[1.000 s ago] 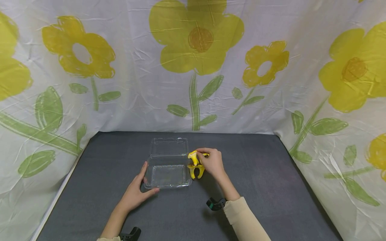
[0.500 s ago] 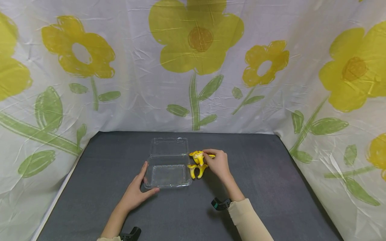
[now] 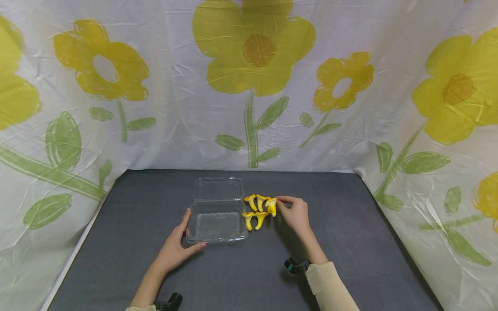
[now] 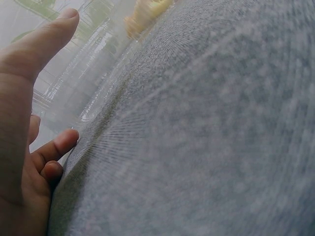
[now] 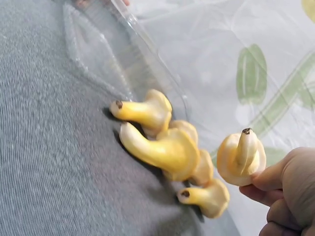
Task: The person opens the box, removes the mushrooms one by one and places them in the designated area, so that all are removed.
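My right hand (image 3: 295, 214) pinches a yellow chanterelle-like mushroom (image 5: 241, 157) by its cap, with the dark-tipped stem pointing up in the right wrist view. Just left of it, several matching mushrooms lie on the cloth in two short rows, among them a front one (image 3: 247, 220) and a back one (image 3: 250, 201). They sit along the right side of a clear plastic clamshell box (image 3: 218, 237), whose lid (image 3: 218, 188) is folded back. At the box's near left corner is my left hand (image 3: 173, 247), thumb along the front edge, fingers extended against the left side.
Dark grey cloth (image 3: 350, 259) covers the table. A white curtain (image 3: 175, 129) printed with yellow flowers encloses the back and both sides. Each wrist carries a black strap device, such as the right one (image 3: 297, 265).
My right hand has moved to the right, carrying the pinched mushroom past the back row and uncovering the mushrooms there. The left hand and the box have stayed in place.
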`<act>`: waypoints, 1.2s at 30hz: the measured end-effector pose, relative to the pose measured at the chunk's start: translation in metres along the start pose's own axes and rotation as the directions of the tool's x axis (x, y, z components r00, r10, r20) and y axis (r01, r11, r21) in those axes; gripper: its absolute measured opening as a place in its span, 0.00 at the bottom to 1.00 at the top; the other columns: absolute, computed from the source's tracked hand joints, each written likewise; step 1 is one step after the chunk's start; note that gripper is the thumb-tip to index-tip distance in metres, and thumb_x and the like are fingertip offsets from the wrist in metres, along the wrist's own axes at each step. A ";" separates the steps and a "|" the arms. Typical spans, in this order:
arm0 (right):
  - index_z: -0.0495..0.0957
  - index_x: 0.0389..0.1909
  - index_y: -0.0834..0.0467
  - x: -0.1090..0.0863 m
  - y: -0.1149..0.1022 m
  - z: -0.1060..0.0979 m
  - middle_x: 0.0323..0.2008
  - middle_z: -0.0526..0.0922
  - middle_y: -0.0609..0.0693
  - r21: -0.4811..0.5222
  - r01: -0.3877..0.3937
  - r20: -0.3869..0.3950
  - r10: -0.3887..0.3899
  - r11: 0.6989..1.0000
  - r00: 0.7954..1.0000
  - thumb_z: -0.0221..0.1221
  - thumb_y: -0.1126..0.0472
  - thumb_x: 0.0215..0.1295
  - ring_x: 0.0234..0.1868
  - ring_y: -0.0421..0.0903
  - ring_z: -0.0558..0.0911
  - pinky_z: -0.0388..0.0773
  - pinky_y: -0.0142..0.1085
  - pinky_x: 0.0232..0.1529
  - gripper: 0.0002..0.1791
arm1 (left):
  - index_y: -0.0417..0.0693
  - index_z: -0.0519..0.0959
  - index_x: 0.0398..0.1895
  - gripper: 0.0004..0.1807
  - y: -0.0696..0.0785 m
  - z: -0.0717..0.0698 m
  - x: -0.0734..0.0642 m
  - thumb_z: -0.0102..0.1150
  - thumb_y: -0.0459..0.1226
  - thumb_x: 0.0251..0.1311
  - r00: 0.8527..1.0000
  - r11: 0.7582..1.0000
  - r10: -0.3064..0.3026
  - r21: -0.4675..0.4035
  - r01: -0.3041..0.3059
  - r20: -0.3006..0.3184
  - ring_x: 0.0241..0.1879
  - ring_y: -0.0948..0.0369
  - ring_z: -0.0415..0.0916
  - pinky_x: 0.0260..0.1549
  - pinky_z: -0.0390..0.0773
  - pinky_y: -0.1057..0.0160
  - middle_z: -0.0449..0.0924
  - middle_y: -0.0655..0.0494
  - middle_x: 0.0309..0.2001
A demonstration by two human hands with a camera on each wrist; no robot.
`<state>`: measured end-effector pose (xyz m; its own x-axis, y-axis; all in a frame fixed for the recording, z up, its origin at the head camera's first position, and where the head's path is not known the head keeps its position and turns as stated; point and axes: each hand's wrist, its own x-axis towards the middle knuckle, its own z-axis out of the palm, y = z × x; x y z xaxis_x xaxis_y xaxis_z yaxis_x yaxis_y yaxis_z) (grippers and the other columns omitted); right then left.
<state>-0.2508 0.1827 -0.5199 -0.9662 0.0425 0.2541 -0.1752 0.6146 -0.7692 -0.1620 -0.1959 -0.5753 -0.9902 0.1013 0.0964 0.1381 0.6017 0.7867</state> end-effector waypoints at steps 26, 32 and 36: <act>0.93 0.44 0.58 -0.025 0.038 0.008 0.39 0.92 0.57 0.039 0.022 -0.140 -0.017 0.999 0.990 0.69 0.63 0.70 0.08 0.35 0.64 0.62 0.29 0.13 0.07 | 0.54 0.43 0.89 0.66 0.001 0.000 0.000 0.80 0.52 0.57 1.000 1.000 0.008 -0.004 -0.008 0.000 0.40 0.57 0.64 0.41 0.65 0.51 0.65 0.55 0.39; 0.93 0.42 0.57 -0.031 0.046 0.014 0.37 0.92 0.55 0.039 0.024 -0.165 -0.017 0.999 0.986 0.70 0.64 0.68 0.08 0.32 0.63 0.62 0.29 0.13 0.06 | 0.53 0.43 0.89 0.66 0.002 0.000 0.000 0.80 0.52 0.57 1.000 1.000 0.004 0.000 -0.004 0.005 0.40 0.57 0.64 0.41 0.65 0.51 0.65 0.55 0.39; 0.93 0.43 0.57 -0.034 0.049 0.018 0.35 0.92 0.54 0.042 0.037 -0.177 -0.029 0.998 0.984 0.70 0.64 0.69 0.07 0.31 0.59 0.59 0.28 0.12 0.06 | 0.53 0.43 0.89 0.66 0.002 0.000 0.000 0.80 0.52 0.57 1.000 1.000 0.002 0.001 -0.002 0.006 0.40 0.56 0.64 0.41 0.65 0.51 0.65 0.55 0.38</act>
<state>-0.2301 0.1969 -0.5766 -0.9119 0.1639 0.3761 -0.2183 0.5824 -0.7831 -0.1613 -0.1948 -0.5738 -0.9897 0.1072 0.0947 0.1404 0.6024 0.7858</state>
